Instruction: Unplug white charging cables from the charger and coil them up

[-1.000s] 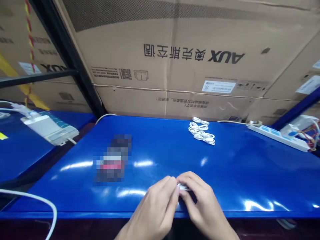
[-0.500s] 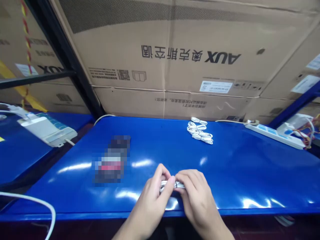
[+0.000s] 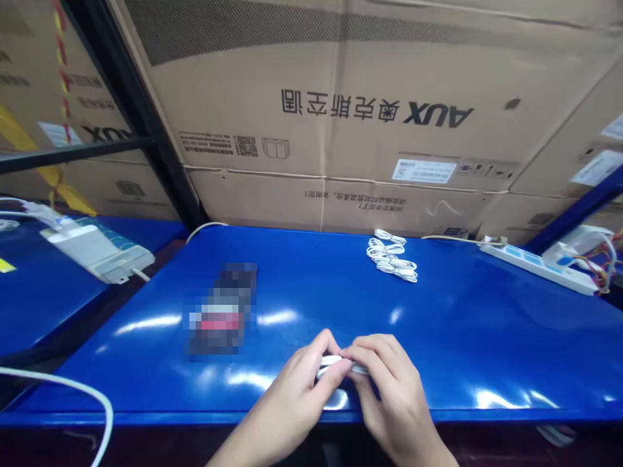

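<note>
Near the front edge of the blue table (image 3: 311, 279), my two hands meet around a small coiled white cable (image 3: 331, 360). My left hand (image 3: 309, 386) pinches the bundle between thumb and fingers, and white loops show inside its grip. On the other end, my right hand (image 3: 392, 383) presses its fingertips and thumb together around the cable. Fingers cover the middle of the bundle, so the tie there is hidden. Farther back lie several tied white cable bundles (image 3: 392, 255), grouped close together.
A blurred dark object with a pink patch (image 3: 221, 321) lies left of my hands. A white power strip (image 3: 540, 267) is at the back right, another (image 3: 97, 250) on the left table. Large cardboard boxes (image 3: 360, 143) stand behind. A white cord (image 3: 92, 392) curves at the lower left.
The fingers of both hands have closed in over the middle of the cable, covering the dark tie that showed before. The view has shifted slightly.
</note>
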The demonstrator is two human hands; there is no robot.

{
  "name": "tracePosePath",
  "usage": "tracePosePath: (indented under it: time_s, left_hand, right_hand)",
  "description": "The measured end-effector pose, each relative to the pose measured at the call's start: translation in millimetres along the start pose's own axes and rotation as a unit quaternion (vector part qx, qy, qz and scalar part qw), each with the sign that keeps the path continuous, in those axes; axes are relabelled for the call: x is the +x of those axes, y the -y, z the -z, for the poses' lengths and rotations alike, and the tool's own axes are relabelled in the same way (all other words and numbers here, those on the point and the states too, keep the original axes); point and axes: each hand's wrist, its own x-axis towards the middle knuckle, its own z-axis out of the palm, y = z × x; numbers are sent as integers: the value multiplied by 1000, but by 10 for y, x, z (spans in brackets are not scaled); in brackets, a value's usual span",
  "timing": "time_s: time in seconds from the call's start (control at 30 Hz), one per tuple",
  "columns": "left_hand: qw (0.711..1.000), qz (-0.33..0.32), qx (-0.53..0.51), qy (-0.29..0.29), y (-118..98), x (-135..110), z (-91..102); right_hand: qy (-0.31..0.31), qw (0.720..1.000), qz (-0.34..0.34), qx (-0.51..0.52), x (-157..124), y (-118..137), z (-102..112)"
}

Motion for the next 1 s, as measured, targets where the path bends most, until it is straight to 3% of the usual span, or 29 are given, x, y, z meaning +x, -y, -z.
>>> tracePosePath:
  time_s: [0.23, 0.37, 0.43, 0.57, 0.8, 1.0]
  left_hand:
    - [1000, 3, -7, 12, 1, -25, 12]
    - [1000, -8, 20, -2, 16, -26, 14]
    - [999, -14, 43, -3, 36, -18, 2]
    - [998, -17, 61, -9, 72, 3, -31]
    - [998, -21, 67, -10, 59, 15, -39]
    - [998, -12, 53, -38, 34, 20, -55]
  right_hand:
    - [-3, 1000, 4, 21, -7, -45, -13]
    - [99, 991, -3, 87, 31, -125, 90]
    - [121, 986, -13, 110, 49, -159, 130]
    - [72, 992, -4, 108, 53, -180, 107]
    - [57, 996, 18, 64, 15, -179, 11]
    - [114, 993, 25, 13, 144, -139, 139]
